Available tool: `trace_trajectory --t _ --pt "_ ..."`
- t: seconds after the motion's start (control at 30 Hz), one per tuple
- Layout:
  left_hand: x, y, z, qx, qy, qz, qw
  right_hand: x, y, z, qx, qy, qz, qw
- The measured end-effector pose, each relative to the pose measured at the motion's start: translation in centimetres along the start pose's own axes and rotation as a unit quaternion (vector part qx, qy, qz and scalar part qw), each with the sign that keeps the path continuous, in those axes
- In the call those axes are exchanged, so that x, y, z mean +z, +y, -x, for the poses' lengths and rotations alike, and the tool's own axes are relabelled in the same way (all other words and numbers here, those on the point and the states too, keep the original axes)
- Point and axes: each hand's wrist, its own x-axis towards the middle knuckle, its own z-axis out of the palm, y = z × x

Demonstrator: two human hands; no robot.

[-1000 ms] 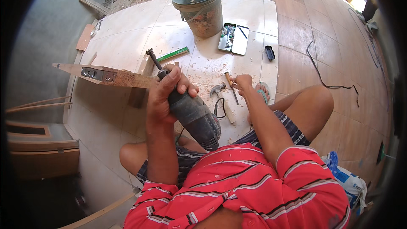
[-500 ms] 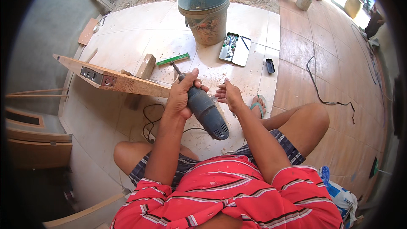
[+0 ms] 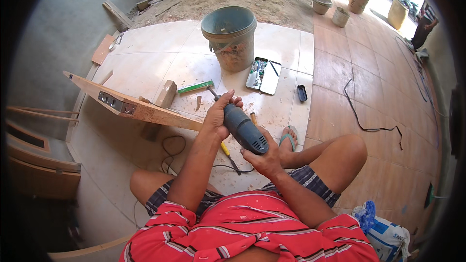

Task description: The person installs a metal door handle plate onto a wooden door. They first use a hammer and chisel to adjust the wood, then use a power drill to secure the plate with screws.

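Observation:
A dark blue-grey power drill (image 3: pixel 242 128) lies across both my hands, its bit pointing away to the upper left. My left hand (image 3: pixel 219 116) is wrapped round the front of the body near the chuck. My right hand (image 3: pixel 267 159) grips the rear end by the vents, and the cord hangs beneath. Left of the drill, a wooden door (image 3: pixel 160 115) stands on edge with a metal lock (image 3: pixel 110 102) set in it. Below the drill a chisel with a yellow handle (image 3: pixel 225 149) lies on the floor. Another handle (image 3: pixel 253 118) shows partly beyond the drill.
Beyond my hands stand a dirty bucket (image 3: pixel 235 51), an open tin of bits (image 3: pixel 257 73), a green box (image 3: pixel 195 86) and a small black case (image 3: pixel 302 93). A wood block (image 3: pixel 166 94) is beside the door. Wood chips litter the tiles. A black cable (image 3: pixel 361 121) lies rightward; a person (image 3: pixel 424 28) stands far right.
My right hand has moved down from beside the drill and closed on its rear end. The drill has shifted slightly right. The view has tilted up, and the yellow-handled chisel now shows.

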Motion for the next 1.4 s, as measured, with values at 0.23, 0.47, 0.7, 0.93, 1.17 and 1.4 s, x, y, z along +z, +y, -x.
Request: trace_trajectory --t 0.23,0.47,0.7,0.93,1.17,1.4 --pt "4.8 0.6 1.3 -0.034 -0.035 -0.058 0.997 -1.4 -0.9 -1.2 -0.118 0.056 0.056 0.99" --pt "6.0 0.4 2.1 -0.036 -0.056 -0.059 0.996 -1.9 -2.2 -1.1 -0.154 0.073 0.086 0.982" --pt "5.8 0.3 2.5 -0.018 -0.062 -0.052 0.997 -1.5 -2.4 -0.7 -0.133 0.073 0.092 0.984" --pt "5.7 0.5 2.0 -0.016 -0.069 -0.043 0.997 -1.4 -2.3 -0.7 -0.131 0.078 0.099 0.983" --pt "5.6 0.2 0.8 -0.039 -0.056 -0.067 0.995 -1.3 -1.3 -0.9 -0.129 0.086 0.116 0.981" --pt "4.2 -0.8 -1.1 -0.065 -0.066 -0.054 0.994 -1.7 -0.6 -0.9 -0.163 0.101 0.2 0.961"
